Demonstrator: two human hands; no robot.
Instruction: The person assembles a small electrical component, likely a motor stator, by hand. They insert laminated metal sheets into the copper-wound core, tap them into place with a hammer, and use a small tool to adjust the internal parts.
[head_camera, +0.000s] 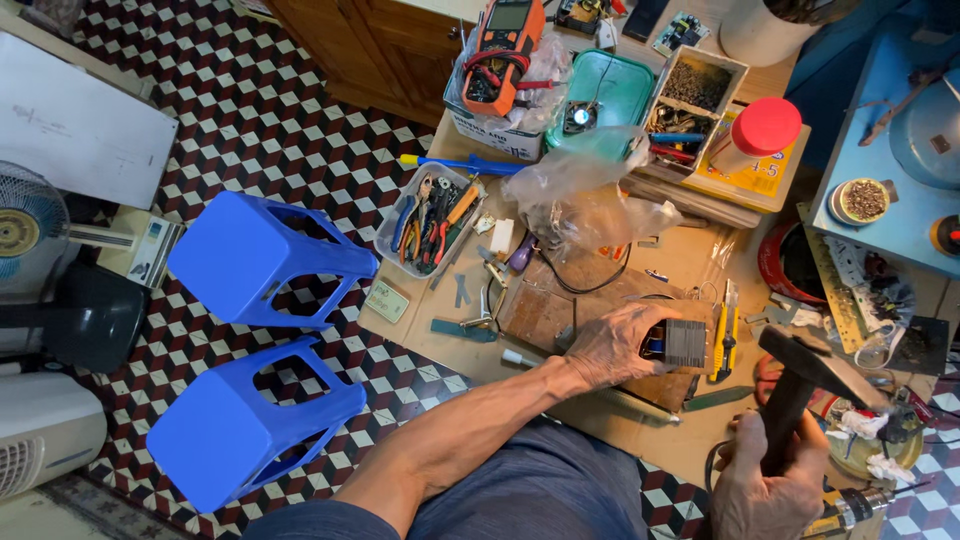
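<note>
Down at the workbench (440, 335), the person's left hand (618, 345) is closed over a small dark block of stacked metal plates (684, 343), pressing it against a wooden board (560, 300). The right hand (765, 485) is wrapped tight round the wooden handle of a hammer (805, 375), whose dark head hangs just to the right of the block, not touching it.

Among the packages, a white carton (497, 133) at the bench's far edge carries an orange multimeter (505, 45) with its leads bundled in clear plastic. Beside it lies a green rectangular lid or tray (615, 90) with a small fan on it, then a pale open box (695, 100) split into compartments of small metal bits. A white jar with a red cap (758, 133) stands on a yellow printed sheet (755, 175). A crumpled clear plastic bag (590, 200) sprawls below these. A small pale green label card (386, 300) sits at the bench's left corner, near a grey tray of pliers (432, 215).

Two blue plastic stools (255, 260) lie tipped on the checkered floor.

What the plastic bag holds is hard to make out. The block's left end is hidden under the fingers, and a drill (860, 508) at the bottom edge is cut off.
</note>
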